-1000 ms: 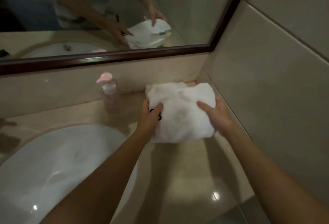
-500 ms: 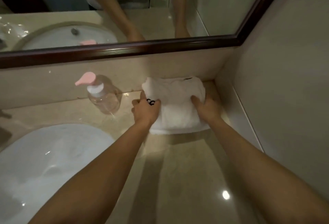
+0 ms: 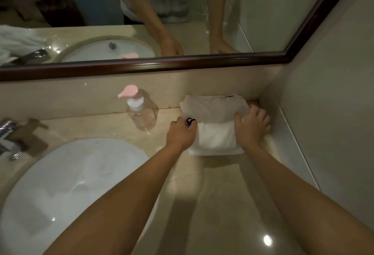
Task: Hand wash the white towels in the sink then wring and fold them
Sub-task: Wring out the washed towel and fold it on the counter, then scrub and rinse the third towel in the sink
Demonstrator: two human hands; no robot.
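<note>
Folded white towels [image 3: 214, 131] on counter corner, left hand [image 3: 181, 134] and right hand [image 3: 252, 127] gripping opposite sides

Two bare arms are seen, with no sleeves on them. No rings or watch can be seen on the left hand [image 3: 180, 135] or the right hand [image 3: 252, 127]. A dark mark is seen by the left fingers [image 3: 190, 122]. In the mirror [image 3: 263, 11], a top with grey and white stripes is seen.
</note>
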